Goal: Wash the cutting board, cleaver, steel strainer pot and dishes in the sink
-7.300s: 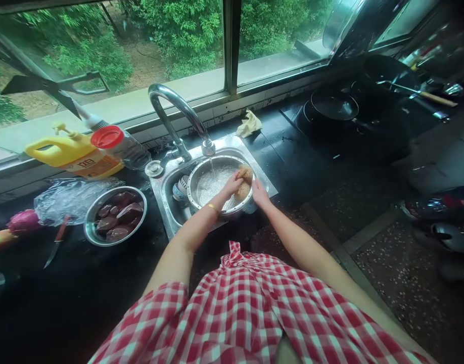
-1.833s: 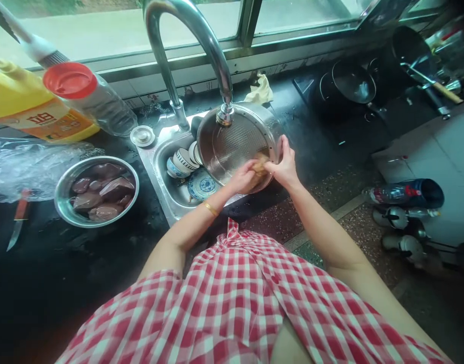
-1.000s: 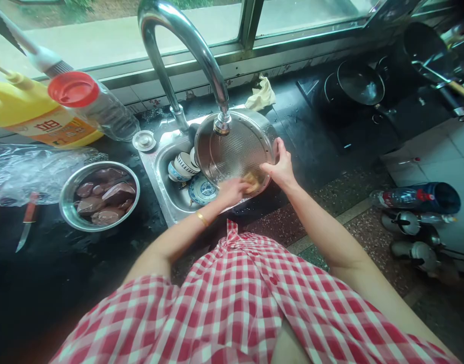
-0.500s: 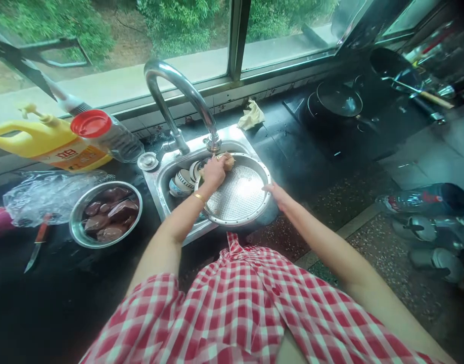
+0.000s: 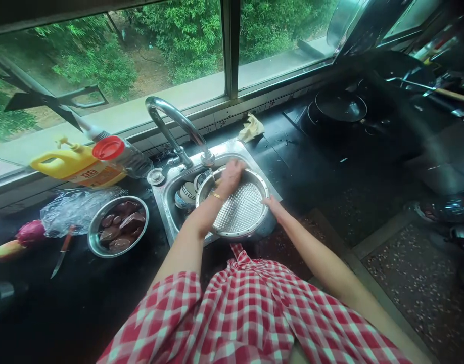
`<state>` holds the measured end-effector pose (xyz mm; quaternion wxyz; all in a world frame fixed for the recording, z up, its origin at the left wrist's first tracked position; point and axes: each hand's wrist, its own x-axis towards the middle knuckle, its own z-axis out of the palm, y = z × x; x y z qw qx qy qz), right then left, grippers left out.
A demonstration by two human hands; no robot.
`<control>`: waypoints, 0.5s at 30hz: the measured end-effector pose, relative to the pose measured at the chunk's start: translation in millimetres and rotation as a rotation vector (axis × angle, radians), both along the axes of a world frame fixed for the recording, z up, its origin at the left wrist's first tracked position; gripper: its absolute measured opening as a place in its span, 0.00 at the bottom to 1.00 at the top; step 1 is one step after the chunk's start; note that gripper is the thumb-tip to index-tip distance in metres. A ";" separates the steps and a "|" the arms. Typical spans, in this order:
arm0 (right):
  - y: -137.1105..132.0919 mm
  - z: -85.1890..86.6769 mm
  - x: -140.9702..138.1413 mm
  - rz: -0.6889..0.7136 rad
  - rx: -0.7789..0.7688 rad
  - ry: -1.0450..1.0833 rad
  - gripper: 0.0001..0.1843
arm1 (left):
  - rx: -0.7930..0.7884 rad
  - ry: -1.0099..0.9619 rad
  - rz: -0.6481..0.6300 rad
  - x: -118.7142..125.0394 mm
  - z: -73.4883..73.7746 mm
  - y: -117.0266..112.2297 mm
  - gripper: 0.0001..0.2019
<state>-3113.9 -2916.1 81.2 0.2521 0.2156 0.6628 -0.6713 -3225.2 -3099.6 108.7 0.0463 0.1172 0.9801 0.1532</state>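
A round silver metal colander (image 5: 237, 215) with a dotted base and a studded rim is held tilted over the sink (image 5: 167, 202). My right hand (image 5: 273, 206) grips its right rim, fingers closed. Inside it, against the far wall, my left hand (image 5: 232, 176) is bent over a tan scrubbing pad (image 5: 218, 183), mostly hidden beneath the palm. The curved faucet (image 5: 179, 119) stands above the colander's far left side, with a thin stream coming down. Patterned bowls (image 5: 187, 193) lie in the sink's left part.
Left of the sink are a bowl of dark red meat (image 5: 122, 227), a knife (image 5: 63, 253), a plastic bag (image 5: 80, 210), a yellow jug (image 5: 76, 164) and a red-lidded jar (image 5: 110, 149). A crumpled cloth (image 5: 250, 128) and a black pan (image 5: 341, 106) lie to the right.
My left hand has moved right along the colander's far inner wall, and the pad shows less than before. My right hand keeps its hold on the rim. The view has shifted.
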 end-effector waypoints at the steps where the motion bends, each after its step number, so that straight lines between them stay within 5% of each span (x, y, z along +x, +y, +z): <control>1: -0.4 0.0 0.3 -0.001 0.035 0.011 0.30 | -0.038 -0.005 0.080 -4.2 5.3 -17.1 0.18; 5: -3.1 -0.2 0.2 -0.023 0.109 -0.003 0.35 | -0.264 -0.114 0.288 17.1 24.4 -83.3 0.16; 7: -4.2 -0.7 0.0 -0.034 0.098 -0.024 0.37 | -0.400 -0.159 0.360 37.9 30.1 -98.4 0.16; 10: -6.1 -1.2 1.1 -0.029 0.033 -0.049 0.40 | -0.432 -0.115 0.360 54.2 24.0 -88.2 0.19; 15: -9.3 0.9 3.4 0.015 -0.064 -0.106 0.44 | -0.173 0.004 0.376 35.7 -17.4 -34.9 0.21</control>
